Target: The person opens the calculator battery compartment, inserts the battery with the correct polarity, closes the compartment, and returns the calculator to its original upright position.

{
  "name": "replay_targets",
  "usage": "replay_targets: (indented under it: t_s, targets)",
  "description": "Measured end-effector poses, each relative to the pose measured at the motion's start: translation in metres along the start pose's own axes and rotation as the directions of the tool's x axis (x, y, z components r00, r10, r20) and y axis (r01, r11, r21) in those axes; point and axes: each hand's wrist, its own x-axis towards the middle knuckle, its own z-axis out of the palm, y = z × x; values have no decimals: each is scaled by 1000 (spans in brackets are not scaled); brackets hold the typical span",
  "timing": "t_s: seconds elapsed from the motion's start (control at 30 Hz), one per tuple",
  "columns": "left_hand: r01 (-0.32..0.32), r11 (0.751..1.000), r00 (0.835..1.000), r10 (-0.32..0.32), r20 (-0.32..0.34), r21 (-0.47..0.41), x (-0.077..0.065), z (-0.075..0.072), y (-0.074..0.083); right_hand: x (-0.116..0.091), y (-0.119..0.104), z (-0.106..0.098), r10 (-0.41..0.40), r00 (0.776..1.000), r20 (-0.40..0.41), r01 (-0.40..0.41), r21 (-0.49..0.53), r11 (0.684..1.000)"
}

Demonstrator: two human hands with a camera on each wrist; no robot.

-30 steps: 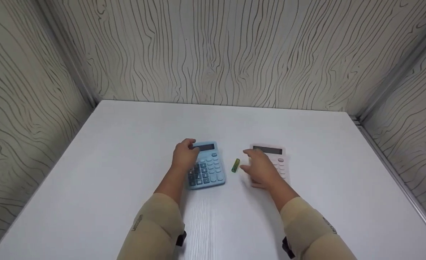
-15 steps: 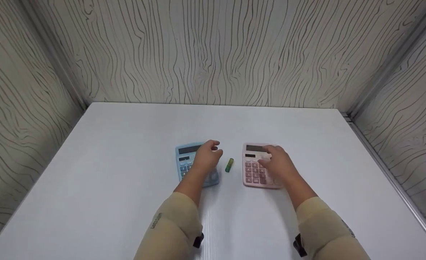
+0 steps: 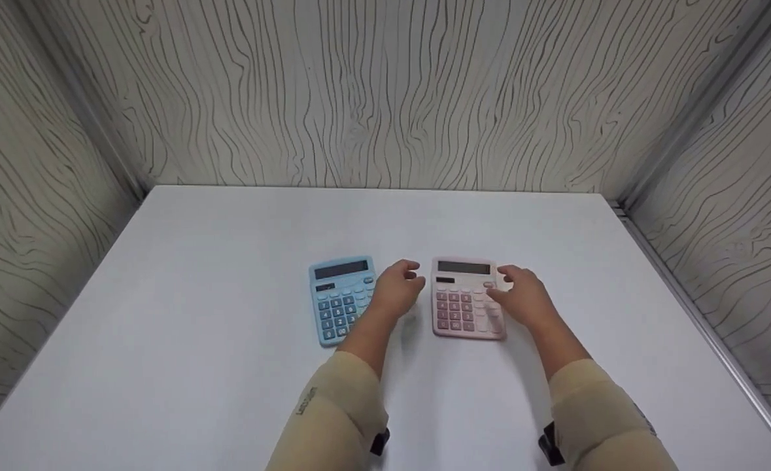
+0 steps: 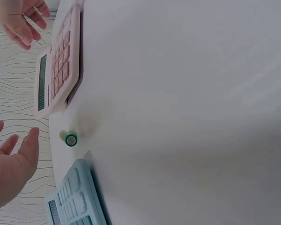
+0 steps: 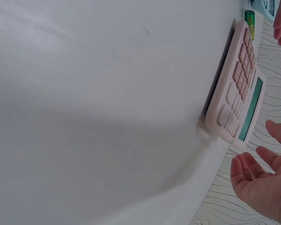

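Blue calculator (image 3: 338, 304) first: it lies left of centre in the head view, slightly turned, its right side partly covered by the left hand (image 3: 395, 291). That hand is unclenched and holds nothing, thumb and fingers parted. Out of sight there, probably behind it, the green battery (image 4: 69, 138) shows at the left of the left wrist view, lying on the white table (image 4: 178, 93) between the two calculators, apparently touching neither. A low approach and a light pinch across its middle should suit it best, since something so round would probably roll if nudged. Next comes the pink calculator (image 3: 467, 301), face up, right of centre. Just beside its right edge hangs the right hand (image 3: 528, 299), empty too, fingers loosely bent; the right wrist view suggests no contact. Any steadying seems best done at the edge, off the keys.
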Motion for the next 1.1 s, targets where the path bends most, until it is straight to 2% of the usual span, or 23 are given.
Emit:
replay_targets:
  t_s: [0.27, 0.57, 0.7, 0.9, 1.1]
  targets:
    - [54, 998, 998, -55, 34, 18, -3, 19, -2, 1, 11, 6, 78, 996, 45, -80, 39, 996]
    - [117, 993, 989, -119, 93, 25, -9, 33, -3, 0, 20, 18, 161, 983, 92, -173, 142, 975]
    - [136, 990, 982, -140, 130, 36, -10, 35, -6, 1, 21, 22, 172, 979, 106, -190, 196, 962]
    - [203, 979, 967, -201, 157, 2, -9, 34, -11, -1, 16, 23, 179, 976, 121, -204, 248, 947]
    - [217, 976, 960, -217, 177, 15, -7, 35, -13, 0, 16, 23, 208, 971, 121, -237, 324, 916]
